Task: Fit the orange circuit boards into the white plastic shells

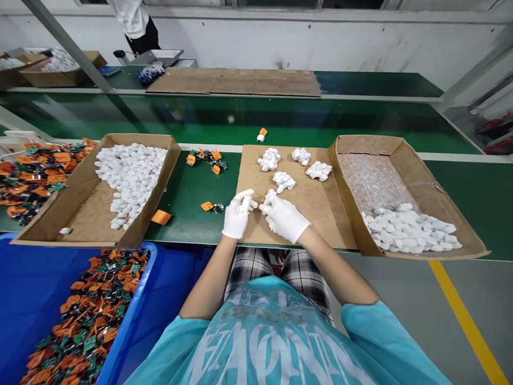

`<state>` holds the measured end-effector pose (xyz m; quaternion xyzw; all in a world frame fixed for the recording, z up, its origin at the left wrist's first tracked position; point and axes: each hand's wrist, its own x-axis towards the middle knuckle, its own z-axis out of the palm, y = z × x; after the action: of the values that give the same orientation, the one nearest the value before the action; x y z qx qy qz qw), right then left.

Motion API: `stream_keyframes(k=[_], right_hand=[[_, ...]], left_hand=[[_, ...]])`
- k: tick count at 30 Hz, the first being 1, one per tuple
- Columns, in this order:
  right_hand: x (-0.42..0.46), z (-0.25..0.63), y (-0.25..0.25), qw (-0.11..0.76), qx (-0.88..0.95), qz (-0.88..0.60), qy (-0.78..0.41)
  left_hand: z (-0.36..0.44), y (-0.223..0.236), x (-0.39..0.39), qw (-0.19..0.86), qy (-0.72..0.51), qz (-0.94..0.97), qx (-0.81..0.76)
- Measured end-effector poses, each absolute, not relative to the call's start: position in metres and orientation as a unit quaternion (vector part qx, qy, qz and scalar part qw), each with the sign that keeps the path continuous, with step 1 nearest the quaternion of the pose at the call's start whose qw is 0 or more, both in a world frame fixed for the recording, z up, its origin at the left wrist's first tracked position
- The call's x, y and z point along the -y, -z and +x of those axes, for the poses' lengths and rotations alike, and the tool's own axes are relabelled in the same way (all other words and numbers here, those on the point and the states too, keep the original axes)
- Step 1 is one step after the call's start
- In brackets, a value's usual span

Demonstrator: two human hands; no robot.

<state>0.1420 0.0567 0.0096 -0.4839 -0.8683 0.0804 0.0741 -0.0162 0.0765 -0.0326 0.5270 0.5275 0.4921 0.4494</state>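
Observation:
Both of my hands wear white gloves and face each other over the near part of a cardboard sheet [336, 214]. My left hand [235, 218] has its fingers curled together at the tips; whatever they pinch is too small and too white to name. My right hand [284, 218] is also closed, thumb against fingers, its contents hidden by the glove. Just beyond the right fingertips sits a small heap of white plastic pieces [284, 182]. More heaps of white pieces [269, 159] lie farther back on the cardboard. Left of my left hand is a small circuit board with an orange tab [207, 206].
A cardboard box [88, 214] of white pieces stands left, another box [348, 176] right. A blue bin [150, 278] below left holds orange-tabbed boards, with more piled above. Boards [216, 156] and an orange piece [161, 217] lie on the green bench. Behind, a person [134, 24] stands.

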Motion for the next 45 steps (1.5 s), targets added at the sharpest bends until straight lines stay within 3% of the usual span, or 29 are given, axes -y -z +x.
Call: stream_keyframes(k=[2,4,10,13,18,24,27,29,32,37,42,45], right_hand=[[-0.063,0.134,-0.009,0.02,0.878,-0.473,-0.064],[-0.065,0.136,-0.01,0.032,0.877,-0.472,-0.084],[-0.056,0.154,-0.004,0.355,0.775,-0.494,-0.172],[-0.049,0.153,0.005,0.415,0.765,-0.472,-0.14],[-0.044,0.147,0.018,0.421,0.796,-0.416,-0.125],[-0.04,0.15,0.02,0.411,0.828,-0.358,-0.128],[-0.031,0.154,0.022,0.439,0.799,-0.389,-0.133],[-0.024,0.156,0.022,0.445,0.781,-0.41,-0.152],[-0.017,0.155,0.022,0.44,0.77,-0.413,-0.206],[-0.011,0.147,0.026,0.426,0.761,-0.43,-0.233],[0.0,0.149,0.034,0.406,0.707,-0.451,-0.363],[0.003,0.155,0.034,0.393,0.723,-0.445,-0.354]], left_hand=[[-0.017,0.033,-0.077,0.455,-0.501,0.525,-0.516],[-0.017,0.032,-0.077,0.454,-0.507,0.522,-0.514],[-0.014,0.023,-0.067,0.45,-0.44,0.571,-0.528],[-0.008,0.017,-0.058,0.444,-0.395,0.626,-0.504],[0.002,0.013,-0.047,0.464,-0.371,0.627,-0.503],[-0.018,-0.002,-0.037,0.421,-0.238,0.719,-0.5],[-0.047,-0.009,-0.04,0.316,-0.241,0.717,-0.573],[-0.072,-0.009,-0.046,0.167,-0.238,0.705,-0.647],[-0.104,-0.005,-0.061,0.045,-0.161,0.733,-0.66],[-0.124,0.006,-0.078,0.085,-0.071,0.774,-0.624],[-0.109,0.01,-0.068,0.179,-0.241,0.709,-0.638],[-0.088,0.011,-0.054,0.264,-0.332,0.634,-0.647]])
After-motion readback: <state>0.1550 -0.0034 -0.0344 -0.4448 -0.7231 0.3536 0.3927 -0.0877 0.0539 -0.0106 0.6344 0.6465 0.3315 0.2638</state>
